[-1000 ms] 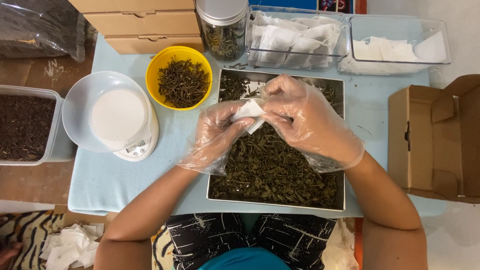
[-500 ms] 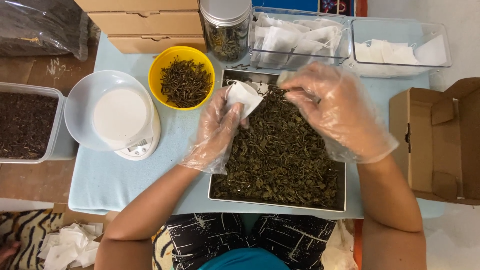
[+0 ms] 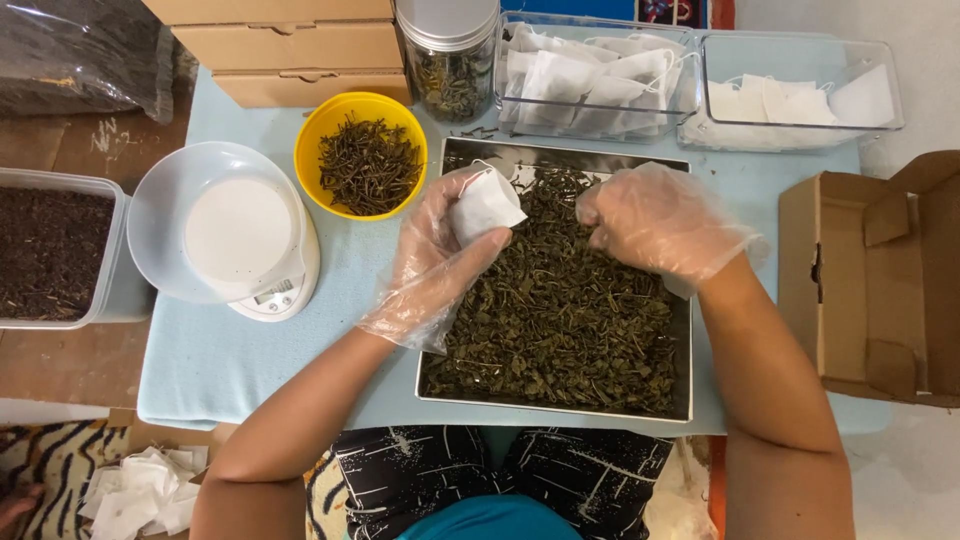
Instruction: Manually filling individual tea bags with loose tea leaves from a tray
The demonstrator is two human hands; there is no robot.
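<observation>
Left hand [image 3: 437, 245], in a clear disposable glove: fingers curled round a small white filter bag [image 3: 484, 205], gripping it at its lower edge with the mouth turned up and toward the other hand. Held over the upper left corner of the tray, so that anything spilled would fall back among the leaves. Wrist bent, forearm rising from the lower left.

Right hand [image 3: 650, 222], gloved alike: closed into a loose fist, knuckles up, low over the leaf pile near the tray's upper right. Whether it holds a pinch of leaf cannot be told; the fingertips are tucked under. Forearm runs in from the lower right, elbow out.

Steel tray [image 3: 684, 300]: rectangular, shallow, filled with dried green leaf [image 3: 560, 320]; set directly before the person on the pale blue bench cover [image 3: 260, 360], within reach of both hands.

Yellow bowl [image 3: 361, 155]: dark twig-like leaf, just left of the tray.

Kitchen scale [image 3: 235, 235]: white, with a clear dish on top, left of the bowl.

Clear bins [image 3: 700, 85]: two, at the far edge, stocked with white bags.

Glass jar [image 3: 447, 55]: metal lid, leaf inside, behind the tray.

Open cardboard box [image 3: 870, 280]: at the right, lying on its side.
</observation>
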